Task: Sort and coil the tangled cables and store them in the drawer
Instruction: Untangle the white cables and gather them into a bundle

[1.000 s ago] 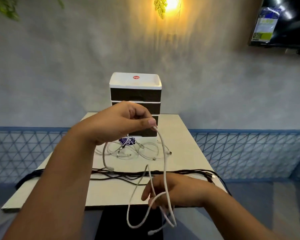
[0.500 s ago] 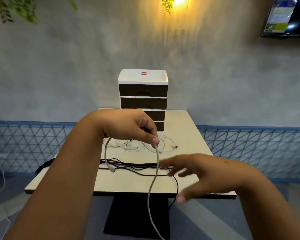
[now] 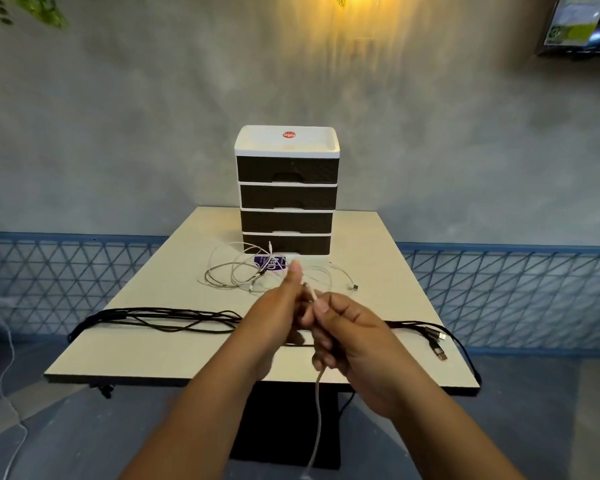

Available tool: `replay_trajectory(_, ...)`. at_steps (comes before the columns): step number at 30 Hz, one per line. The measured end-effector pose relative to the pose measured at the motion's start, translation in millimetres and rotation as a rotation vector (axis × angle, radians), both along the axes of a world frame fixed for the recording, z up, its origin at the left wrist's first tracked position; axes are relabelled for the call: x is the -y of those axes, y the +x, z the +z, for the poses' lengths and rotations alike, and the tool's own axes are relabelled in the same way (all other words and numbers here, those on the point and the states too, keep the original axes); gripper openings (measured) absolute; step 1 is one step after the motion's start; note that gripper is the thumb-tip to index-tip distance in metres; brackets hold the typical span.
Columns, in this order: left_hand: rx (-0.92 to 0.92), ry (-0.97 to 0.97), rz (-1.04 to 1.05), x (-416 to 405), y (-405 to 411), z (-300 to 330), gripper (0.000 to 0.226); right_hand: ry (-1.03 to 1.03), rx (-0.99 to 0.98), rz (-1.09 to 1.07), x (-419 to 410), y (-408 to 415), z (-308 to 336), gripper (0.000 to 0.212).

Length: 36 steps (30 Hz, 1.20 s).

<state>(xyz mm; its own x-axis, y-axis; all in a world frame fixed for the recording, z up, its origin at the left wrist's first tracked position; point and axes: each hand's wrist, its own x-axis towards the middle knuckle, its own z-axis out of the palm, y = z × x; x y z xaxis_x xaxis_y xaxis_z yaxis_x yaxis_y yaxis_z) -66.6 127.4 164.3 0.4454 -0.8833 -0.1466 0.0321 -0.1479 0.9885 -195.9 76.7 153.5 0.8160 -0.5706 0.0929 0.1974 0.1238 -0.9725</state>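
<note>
Both hands meet above the near half of the table (image 3: pixel 146 355). My left hand (image 3: pixel 274 317) and my right hand (image 3: pixel 347 334) each grip the same white cable (image 3: pixel 317 407), which hangs down from my right hand past the table's front edge. Its end shows between the hands. A loose tangle of white cables (image 3: pixel 236 275) lies in front of the drawer unit (image 3: pixel 287 188). That unit has several dark drawers, all closed, and a white top. A long bundle of black cables (image 3: pixel 167 318) stretches across the table from left to right, with plugs (image 3: pixel 439 344) at its right end.
A small purple packet (image 3: pixel 271 263) lies among the white cables by the lowest drawer. Another white cable (image 3: pixel 11 368) trails on the floor at the left. A blue lattice railing (image 3: pixel 506 292) runs behind the table, in front of a grey wall.
My right hand rose from an open reach and now grips the white cable beside my left hand. My left hand moved down and right to meet it. The camera has tilted down.
</note>
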Motion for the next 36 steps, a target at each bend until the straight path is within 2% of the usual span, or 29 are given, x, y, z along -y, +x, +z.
replay_trajectory(3,-0.754,-0.127,0.059,9,25,1,0.056,0.005,-0.059,0.159,-13,7,-19,0.023)
replay_trajectory(5,-1.024,-0.215,0.138,10,46,6,0.042,-0.018,-0.108,0.255,-19,10,-28,0.023)
replay_trajectory(6,-1.061,-0.238,0.172,11,56,6,0.037,-0.034,-0.134,0.303,-21,11,-31,0.023)
replay_trajectory(10,-0.951,-0.275,0.287,10,90,4,0.036,-0.17,-0.261,0.463,-23,15,-35,0.021)
replay_trajectory(13,-0.893,-0.322,0.327,12,110,2,0.037,-0.199,-0.287,0.443,-19,27,-42,0.02)
replay_trajectory(19,-0.551,-0.329,0.43,32,139,3,0.04,-0.255,-0.436,0.47,9,56,-53,0.021)
replay_trajectory(22,-0.476,-0.33,0.391,45,164,2,0.037,-0.262,-0.523,0.492,25,80,-58,0.021)
replay_trajectory(25,-0.493,-0.348,0.295,58,184,1,0.037,-0.374,-0.624,0.455,48,110,-69,0.023)
replay_trajectory(27,-0.532,-0.359,0.235,68,199,1,0.039,-0.436,-0.701,0.401,68,133,-79,0.03)
replay_trajectory(30,-0.546,-0.371,0.171,83,220,1,0.039,-0.394,-0.718,0.265,100,165,-83,0.026)
replay_trajectory(33,-0.511,-0.353,0.153,100,243,-2,0.039,-0.254,-0.646,0.02,134,202,-81,0.02)
replay_trajectory(36,-0.501,-0.332,0.142,116,260,-9,0.039,-0.294,-0.675,-0.248,164,236,-82,0.016)
